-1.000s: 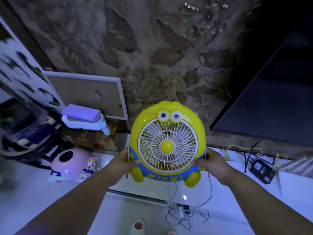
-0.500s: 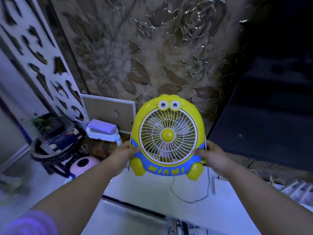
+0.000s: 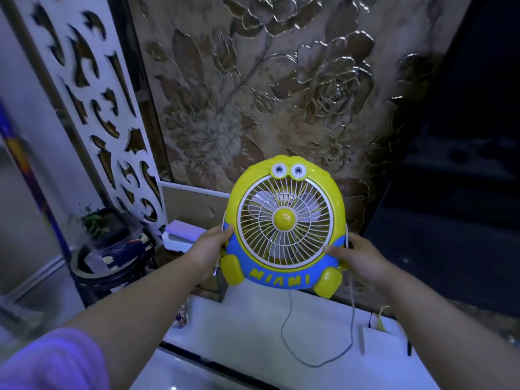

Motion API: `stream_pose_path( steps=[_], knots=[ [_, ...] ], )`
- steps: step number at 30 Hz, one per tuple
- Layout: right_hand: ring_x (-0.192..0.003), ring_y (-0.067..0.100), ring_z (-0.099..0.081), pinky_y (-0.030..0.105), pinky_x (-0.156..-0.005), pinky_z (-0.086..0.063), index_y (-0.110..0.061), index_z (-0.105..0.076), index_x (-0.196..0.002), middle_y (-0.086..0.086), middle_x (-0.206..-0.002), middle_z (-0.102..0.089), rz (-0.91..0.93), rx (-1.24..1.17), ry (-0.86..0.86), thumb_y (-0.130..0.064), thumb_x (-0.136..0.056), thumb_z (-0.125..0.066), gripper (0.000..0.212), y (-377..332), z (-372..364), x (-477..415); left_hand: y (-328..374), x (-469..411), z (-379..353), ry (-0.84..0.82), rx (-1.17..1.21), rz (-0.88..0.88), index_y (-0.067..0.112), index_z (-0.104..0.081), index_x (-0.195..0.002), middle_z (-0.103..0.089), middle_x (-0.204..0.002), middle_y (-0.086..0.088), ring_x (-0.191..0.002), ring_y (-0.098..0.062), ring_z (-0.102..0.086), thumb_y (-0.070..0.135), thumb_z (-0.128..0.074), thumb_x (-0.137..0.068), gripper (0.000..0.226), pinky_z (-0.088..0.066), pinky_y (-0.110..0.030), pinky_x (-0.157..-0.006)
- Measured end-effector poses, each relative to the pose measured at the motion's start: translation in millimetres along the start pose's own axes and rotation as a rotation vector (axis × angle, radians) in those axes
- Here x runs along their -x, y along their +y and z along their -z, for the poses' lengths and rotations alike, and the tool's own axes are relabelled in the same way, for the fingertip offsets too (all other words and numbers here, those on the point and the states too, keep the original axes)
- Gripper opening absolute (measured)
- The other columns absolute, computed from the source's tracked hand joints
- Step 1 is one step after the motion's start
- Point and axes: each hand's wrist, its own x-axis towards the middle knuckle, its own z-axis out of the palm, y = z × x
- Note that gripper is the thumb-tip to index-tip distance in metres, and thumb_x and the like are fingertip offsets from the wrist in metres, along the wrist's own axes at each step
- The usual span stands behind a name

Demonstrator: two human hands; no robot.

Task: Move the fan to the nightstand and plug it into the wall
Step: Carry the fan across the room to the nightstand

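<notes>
The fan (image 3: pixel 284 220) is yellow and blue, with two round eyes, a white grille and "MIAMI" on its base. It hangs in the air, upright and facing me, above a white glossy cabinet top (image 3: pixel 247 327). My left hand (image 3: pixel 209 249) grips its left side and my right hand (image 3: pixel 357 258) grips its right side. A thin grey cord (image 3: pixel 315 361) drops from the fan and loops down onto the cabinet top. I see neither its plug nor a wall socket.
A wall with embossed flowers (image 3: pixel 267 94) rises behind the fan. A dark TV screen (image 3: pixel 455 220) stands at the right. At the left are a white carved panel (image 3: pixel 92 102), a round dark stand with a potted plant (image 3: pixel 109 249) and a white framed board (image 3: pixel 191 204).
Both hands have lifted the fan higher off the cabinet top and the view has tilted upward. The cord now trails from it. The grip is unchanged.
</notes>
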Motion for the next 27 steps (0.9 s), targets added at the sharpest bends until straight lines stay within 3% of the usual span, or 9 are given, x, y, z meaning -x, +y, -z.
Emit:
stream_pose_path(
  steps=[2,6,14,16,18,23,25,27],
  knots=[
    [-0.094,0.025,-0.070,0.043,-0.082,-0.057,-0.013,-0.063,-0.111,0.010,-0.109,-0.071,0.014,-0.019,0.015,-0.016,-0.077,-0.070,0.035,-8,-6,2,6,0,5,-0.008,0.011,-0.023,0.017,-0.056,-0.119,-0.067,-0.106,-0.005,-0.098,-0.026,-0.064,0.025,-0.042,-0.095,0.029,-0.053,-0.039,-0.077],
    [-0.090,0.019,-0.070,0.026,-0.067,-0.058,-0.011,-0.060,-0.114,0.009,-0.110,-0.070,0.051,-0.017,0.065,-0.014,-0.080,-0.067,0.035,-24,-18,10,18,-1,12,-0.040,0.008,-0.044,0.017,-0.058,-0.113,-0.067,-0.101,-0.002,-0.093,-0.023,-0.064,0.025,-0.041,-0.096,0.025,-0.053,-0.039,-0.078],
    [-0.091,0.016,-0.069,0.021,-0.065,-0.057,-0.010,-0.058,-0.117,0.008,-0.110,-0.069,0.080,-0.033,0.182,-0.013,-0.082,-0.065,0.035,-40,-39,39,34,-3,28,-0.128,-0.036,-0.022,0.019,-0.059,-0.121,-0.064,-0.123,-0.008,-0.109,-0.029,-0.062,0.032,-0.048,-0.093,0.033,-0.049,-0.048,-0.094],
    [-0.083,0.010,-0.070,0.019,-0.059,-0.055,-0.010,-0.059,-0.116,0.005,-0.106,-0.070,0.083,-0.044,0.208,-0.012,-0.082,-0.064,0.034,-42,-42,48,37,-4,28,-0.170,-0.048,-0.037,0.018,-0.057,-0.123,-0.064,-0.123,-0.007,-0.107,-0.025,-0.063,0.032,-0.047,-0.093,0.035,-0.052,-0.044,-0.090],
    [-0.079,0.007,-0.070,0.018,-0.057,-0.054,-0.013,-0.059,-0.114,0.002,-0.103,-0.070,0.096,-0.053,0.257,-0.013,-0.083,-0.064,0.031,-43,-45,62,41,-2,24,-0.244,-0.061,-0.051,0.017,-0.056,-0.123,-0.065,-0.118,-0.005,-0.101,-0.020,-0.065,0.030,-0.044,-0.094,0.033,-0.057,-0.035,-0.076],
    [-0.098,0.023,-0.067,0.041,-0.085,-0.055,-0.016,-0.062,-0.112,0.007,-0.111,-0.069,0.117,-0.048,0.402,-0.018,-0.080,-0.068,0.032,-39,-42,93,47,-1,5,-0.348,-0.069,-0.056,0.013,-0.056,-0.122,-0.064,-0.119,-0.008,-0.099,-0.021,-0.065,0.028,-0.043,-0.095,0.033,-0.058,-0.034,-0.073],
    [-0.099,0.026,-0.067,0.046,-0.089,-0.053,-0.017,-0.063,-0.107,0.009,-0.111,-0.069,0.110,-0.074,0.466,-0.016,-0.079,-0.069,0.029,-35,-39,106,45,0,-4,-0.393,-0.060,-0.036,0.013,-0.056,-0.123,-0.063,-0.123,-0.010,-0.106,-0.026,-0.063,0.028,-0.044,-0.095,0.035,-0.053,-0.040,-0.085],
    [-0.099,0.028,-0.067,0.047,-0.087,-0.053,-0.018,-0.063,-0.104,0.010,-0.110,-0.069,0.101,-0.102,0.515,-0.014,-0.078,-0.069,0.027,-31,-37,123,42,5,-15,-0.433,-0.057,-0.027,0.013,-0.057,-0.121,-0.064,-0.121,-0.011,-0.106,-0.027,-0.064,0.028,-0.044,-0.095,0.033,-0.052,-0.043,-0.088]
  ],
)
